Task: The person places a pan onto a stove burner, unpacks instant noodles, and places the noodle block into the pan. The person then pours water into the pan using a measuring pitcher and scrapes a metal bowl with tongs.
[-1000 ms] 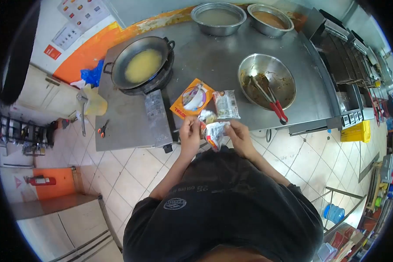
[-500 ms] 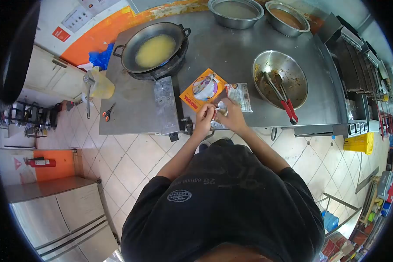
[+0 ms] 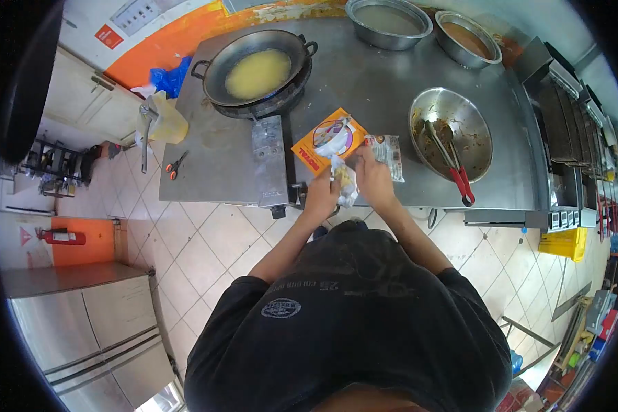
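My left hand [image 3: 321, 196] is closed on a small white plastic packet [image 3: 347, 184] with something yellowish showing in it. A little to the right, my right hand [image 3: 375, 180] is apart from that packet, its fingers together and pointing away from me. Whether a scrap sits between those fingertips is too small to tell. They overlap the left edge of a printed clear packet [image 3: 393, 159] lying on the steel table [image 3: 364, 75]. An orange box marked ROYAL [image 3: 318, 152] lies flat just beyond my hands.
At the left rear, a black wok [image 3: 216, 72] with yellow liquid rests on a burner. Red-handled tongs [image 3: 460, 177] lean in a smeared steel bowl [image 3: 484, 130]. Two metal basins, one being the nearer-left basin [image 3: 384, 40], stand behind. Scissors [image 3: 174, 167] lie near the left edge, beside a jug [image 3: 168, 123].
My right hand has come off the small packet and moved slightly right and forward. The packet stays in my left hand, now more exposed. The view has shifted slightly.
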Motion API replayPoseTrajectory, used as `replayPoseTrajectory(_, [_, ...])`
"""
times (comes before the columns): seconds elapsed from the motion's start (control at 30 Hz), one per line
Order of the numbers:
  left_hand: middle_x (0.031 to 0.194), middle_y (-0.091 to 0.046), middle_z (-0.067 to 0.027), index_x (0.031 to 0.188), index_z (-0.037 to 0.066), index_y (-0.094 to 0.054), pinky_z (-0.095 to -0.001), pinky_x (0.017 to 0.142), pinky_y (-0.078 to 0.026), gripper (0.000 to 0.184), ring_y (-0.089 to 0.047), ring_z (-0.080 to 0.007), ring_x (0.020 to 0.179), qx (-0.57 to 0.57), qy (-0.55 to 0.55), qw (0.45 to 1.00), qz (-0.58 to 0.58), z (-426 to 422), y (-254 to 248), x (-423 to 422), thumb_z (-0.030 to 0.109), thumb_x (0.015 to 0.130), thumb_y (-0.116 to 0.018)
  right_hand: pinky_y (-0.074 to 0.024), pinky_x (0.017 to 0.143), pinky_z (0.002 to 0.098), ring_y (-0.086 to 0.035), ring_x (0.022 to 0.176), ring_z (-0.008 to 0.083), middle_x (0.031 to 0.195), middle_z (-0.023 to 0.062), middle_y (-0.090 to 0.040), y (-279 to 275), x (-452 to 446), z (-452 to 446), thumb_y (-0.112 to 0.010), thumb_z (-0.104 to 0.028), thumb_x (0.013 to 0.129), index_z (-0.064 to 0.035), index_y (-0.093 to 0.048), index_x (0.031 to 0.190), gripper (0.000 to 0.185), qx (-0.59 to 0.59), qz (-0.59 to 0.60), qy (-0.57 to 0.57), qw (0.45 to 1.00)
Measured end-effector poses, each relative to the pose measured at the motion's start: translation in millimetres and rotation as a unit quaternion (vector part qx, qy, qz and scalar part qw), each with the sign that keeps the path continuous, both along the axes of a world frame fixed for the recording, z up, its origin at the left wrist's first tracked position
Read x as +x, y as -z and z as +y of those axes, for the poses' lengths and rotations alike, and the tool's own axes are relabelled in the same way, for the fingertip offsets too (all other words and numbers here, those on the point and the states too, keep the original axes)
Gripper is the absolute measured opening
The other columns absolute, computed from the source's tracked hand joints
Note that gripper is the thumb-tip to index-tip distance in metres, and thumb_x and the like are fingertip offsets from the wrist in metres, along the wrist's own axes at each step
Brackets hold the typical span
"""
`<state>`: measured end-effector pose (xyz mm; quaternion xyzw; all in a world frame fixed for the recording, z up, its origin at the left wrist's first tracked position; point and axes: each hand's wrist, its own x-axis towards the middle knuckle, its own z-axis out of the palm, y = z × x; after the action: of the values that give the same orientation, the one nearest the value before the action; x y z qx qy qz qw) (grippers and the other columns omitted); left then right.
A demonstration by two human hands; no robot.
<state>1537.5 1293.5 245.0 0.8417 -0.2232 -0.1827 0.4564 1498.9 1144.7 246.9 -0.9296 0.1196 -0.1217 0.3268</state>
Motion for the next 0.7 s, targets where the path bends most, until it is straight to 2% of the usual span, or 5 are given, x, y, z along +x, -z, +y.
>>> replayPoseTrajectory(0.1, [0.090, -0.057, -0.0294, 0.123, -0.004, -0.043, -0.0473, 0.072, -0.044, 0.044, -0.058, -0.0431, 0.084, -0.065, -0.011, 0.997, -0.039, 1, 16, -7, 0.009, 0.082, -0.049, -0.0486, 0.059, 0.0438, -0.062, 0.067, 0.0356, 0.081, 0.0209, -0.062, 0, -1, 3, -0.058, -0.012, 0.076, -0.0043, -0.047, 0.102, 0.029, 0.107, -0.145, -0.070, 0.981])
replayPoseTrajectory(0.23, [0.084, -0.059, -0.0280, 0.112, -0.007, -0.050, -0.0426, 0.065, -0.046, 0.033, -0.061, -0.0384, 0.071, -0.046, -0.026, 0.995, -0.085, -1, 30, -1, 0.011, 0.084, -0.048, -0.0485, 0.058, 0.0422, -0.062, 0.066, 0.0337, 0.077, 0.0170, -0.062, -13, -5, 13, -0.060, -0.013, 0.076, -0.0038, -0.050, 0.095, 0.023, 0.004, -0.135, -0.074, 0.988])
replayPoseTrajectory(0.5, [0.087, -0.058, -0.0287, 0.110, -0.003, -0.052, -0.0495, 0.072, -0.044, 0.032, -0.056, -0.0454, 0.085, -0.055, -0.048, 0.986, -0.147, -9, 15, -5, 0.004, 0.079, -0.047, -0.0479, 0.051, 0.0356, -0.063, 0.060, 0.0271, 0.067, 0.0146, -0.059, 18, -1, 2, -0.058, -0.008, 0.079, -0.0023, -0.050, 0.091, 0.016, -0.092, -0.143, -0.113, 0.979])
replayPoseTrajectory(0.63, [0.080, -0.060, -0.0257, 0.108, -0.002, -0.053, -0.0464, 0.071, -0.045, 0.027, -0.060, -0.0402, 0.080, -0.056, -0.076, 0.982, -0.164, -7, 29, -3, 0.005, 0.083, -0.045, -0.0464, 0.050, 0.0311, -0.061, 0.056, 0.0206, 0.066, 0.0107, -0.058, 32, 6, -4, -0.054, -0.002, 0.082, -0.0018, -0.050, 0.091, 0.010, 0.185, -0.161, 0.012, 0.969])
replayPoseTrajectory(0.7, [0.083, -0.062, -0.0204, 0.110, -0.002, -0.052, -0.0432, 0.071, -0.047, 0.027, -0.063, -0.0327, 0.079, -0.092, -0.096, 0.991, -0.021, -5, 37, 3, 0.011, 0.089, -0.042, -0.0473, 0.054, 0.0287, -0.061, 0.059, 0.0193, 0.072, 0.0108, -0.060, 30, 8, -6, -0.053, -0.001, 0.083, -0.0018, -0.052, 0.092, 0.010, 0.247, -0.135, 0.036, 0.959])
